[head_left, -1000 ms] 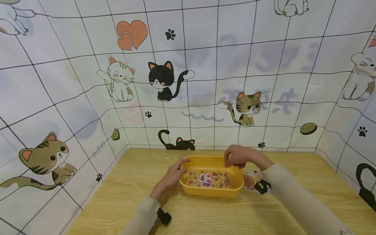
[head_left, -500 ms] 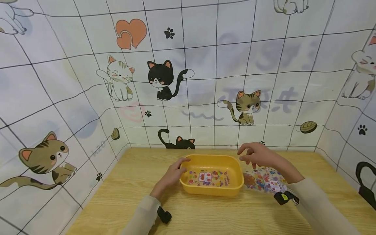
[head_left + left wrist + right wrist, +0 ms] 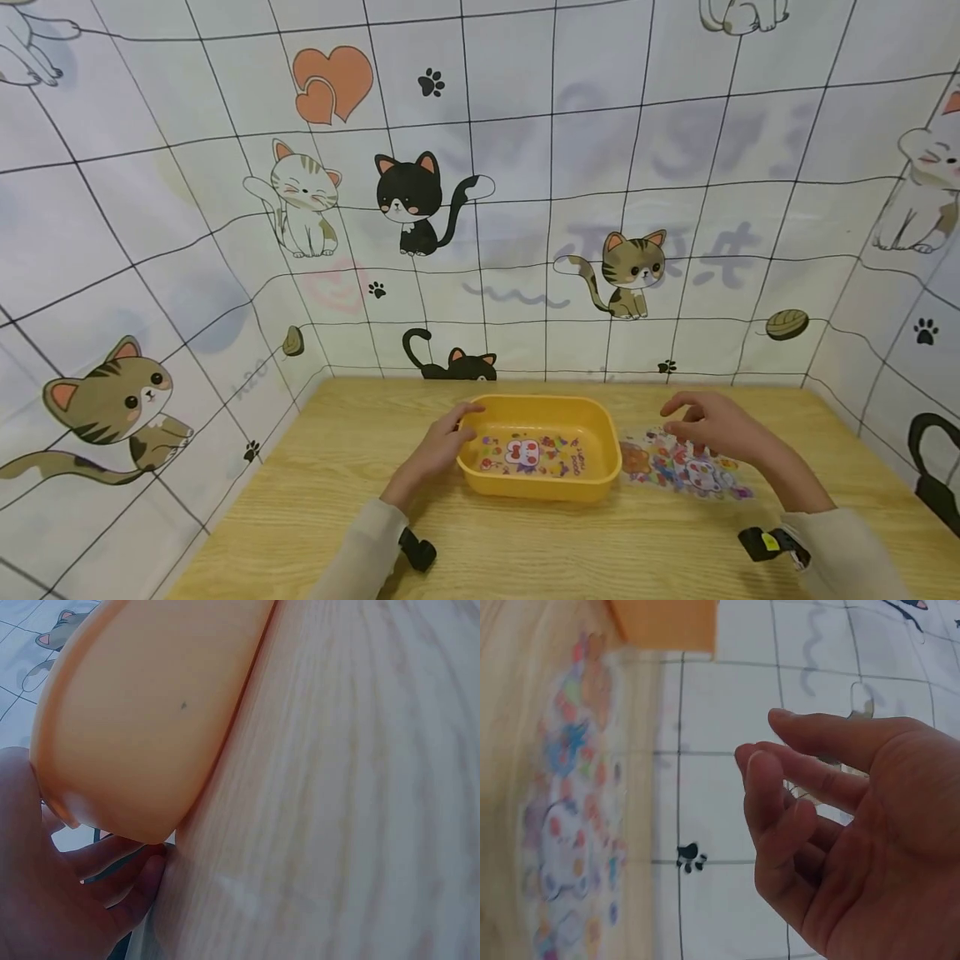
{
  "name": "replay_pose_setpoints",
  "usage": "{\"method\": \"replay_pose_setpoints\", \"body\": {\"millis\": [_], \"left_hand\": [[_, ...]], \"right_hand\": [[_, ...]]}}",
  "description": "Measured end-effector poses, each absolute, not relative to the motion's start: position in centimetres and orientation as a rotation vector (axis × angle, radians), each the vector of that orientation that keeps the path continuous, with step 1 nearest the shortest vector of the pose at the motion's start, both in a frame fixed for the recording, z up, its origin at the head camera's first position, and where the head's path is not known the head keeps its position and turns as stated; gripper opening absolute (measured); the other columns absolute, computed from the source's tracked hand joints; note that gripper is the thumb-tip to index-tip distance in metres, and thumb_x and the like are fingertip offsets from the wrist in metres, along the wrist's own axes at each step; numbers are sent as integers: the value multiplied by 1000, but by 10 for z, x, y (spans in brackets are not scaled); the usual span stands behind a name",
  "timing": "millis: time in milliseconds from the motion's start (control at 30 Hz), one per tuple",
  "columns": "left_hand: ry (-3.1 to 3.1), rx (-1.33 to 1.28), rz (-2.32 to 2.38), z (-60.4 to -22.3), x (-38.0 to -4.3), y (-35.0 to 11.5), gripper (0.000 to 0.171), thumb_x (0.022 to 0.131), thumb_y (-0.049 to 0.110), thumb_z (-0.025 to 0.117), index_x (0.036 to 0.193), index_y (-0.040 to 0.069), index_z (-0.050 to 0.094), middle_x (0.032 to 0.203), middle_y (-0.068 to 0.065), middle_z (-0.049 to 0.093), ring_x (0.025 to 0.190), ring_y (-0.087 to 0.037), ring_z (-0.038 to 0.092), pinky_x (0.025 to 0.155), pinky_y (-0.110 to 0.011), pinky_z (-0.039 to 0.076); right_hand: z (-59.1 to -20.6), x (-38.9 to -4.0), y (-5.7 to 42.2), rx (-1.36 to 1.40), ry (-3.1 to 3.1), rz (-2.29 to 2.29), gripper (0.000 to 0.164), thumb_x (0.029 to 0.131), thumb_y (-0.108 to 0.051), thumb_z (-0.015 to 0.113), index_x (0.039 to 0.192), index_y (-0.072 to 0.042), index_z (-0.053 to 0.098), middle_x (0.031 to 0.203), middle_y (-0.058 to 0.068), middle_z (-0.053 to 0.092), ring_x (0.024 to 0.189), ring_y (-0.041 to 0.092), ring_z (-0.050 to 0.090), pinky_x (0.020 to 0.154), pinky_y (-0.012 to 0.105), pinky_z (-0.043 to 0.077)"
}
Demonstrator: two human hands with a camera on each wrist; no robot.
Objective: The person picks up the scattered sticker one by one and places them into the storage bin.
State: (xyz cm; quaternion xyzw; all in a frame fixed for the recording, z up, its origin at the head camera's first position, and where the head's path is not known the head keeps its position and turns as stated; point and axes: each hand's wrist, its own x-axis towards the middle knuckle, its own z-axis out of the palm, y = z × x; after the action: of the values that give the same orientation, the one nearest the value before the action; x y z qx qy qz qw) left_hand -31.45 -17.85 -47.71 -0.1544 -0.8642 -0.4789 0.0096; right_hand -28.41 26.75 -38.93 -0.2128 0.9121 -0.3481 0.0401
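The clear sticker sheet (image 3: 686, 471) lies flat on the wood-grain table (image 3: 300, 517), just right of the yellow plastic basin (image 3: 536, 490), its long axis running sideways from the basin's right end. My right hand (image 3: 723, 429) is the nearer one: it hangs above the sheet's far edge, fingers loosely bent, thumb apart, pinching nothing. The sheet sits below my fingertips and toward me. My left hand (image 3: 442, 442) grips the basin's left end, fingers curled round it; the basin, too, is longer sideways. On its floor I see a rabbit-like figure (image 3: 522, 454) among small stickers, and lettering (image 3: 577, 458) that reads "good night". The gridded wall covering (image 3: 517, 167) has cartoon cats and faint purple characters I can't read surely. I see no brand.
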Motion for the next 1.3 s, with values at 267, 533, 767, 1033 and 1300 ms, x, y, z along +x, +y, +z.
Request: {"method": "replay_pose_setpoints", "body": {"millis": [267,533,767,1033,1300], "left_hand": [[-2698,-482,-1516,-476,-314,-177,44,101,13,51,144,18,57,161,-12,46,152,-38,38,122,-59,33],[-2692,-481,-1534,-477,-313,-176,44,101,13,50,144,18,57,160,-11,48,152,-38,38,122,-60,33],[-2709,-442,-1525,-477,-313,-175,45,100,11,51,144,17,57,161,-11,46,153,-37,38,123,-59,31],[-2706,-444,-1524,-474,-312,-177,45,99,10,51,143,16,57,160,-12,47,151,-36,40,122,-58,34],[-2705,-434,-1533,-473,-312,-176,44,100,11,51,143,17,57,161,-11,47,152,-37,39,122,-59,33]], "right_hand": [[-413,-287,295,-425,2936,-872,31,100,-21,65,118,4,66,94,14,73,67,20,65,57,34,52],[-421,-291,318,-320,2946,-797,32,96,-17,68,115,8,65,94,16,73,75,21,68,62,35,54],[-431,-291,330,-245,2891,-846,41,92,-19,72,117,13,65,86,9,70,69,19,62,59,36,54],[-440,-300,338,-225,2938,-700,42,84,-22,80,110,9,67,100,22,66,77,22,54,64,34,46],[-442,-300,339,-164,2904,-699,48,80,-23,84,111,8,66,106,28,67,83,27,58,69,39,50]]}}
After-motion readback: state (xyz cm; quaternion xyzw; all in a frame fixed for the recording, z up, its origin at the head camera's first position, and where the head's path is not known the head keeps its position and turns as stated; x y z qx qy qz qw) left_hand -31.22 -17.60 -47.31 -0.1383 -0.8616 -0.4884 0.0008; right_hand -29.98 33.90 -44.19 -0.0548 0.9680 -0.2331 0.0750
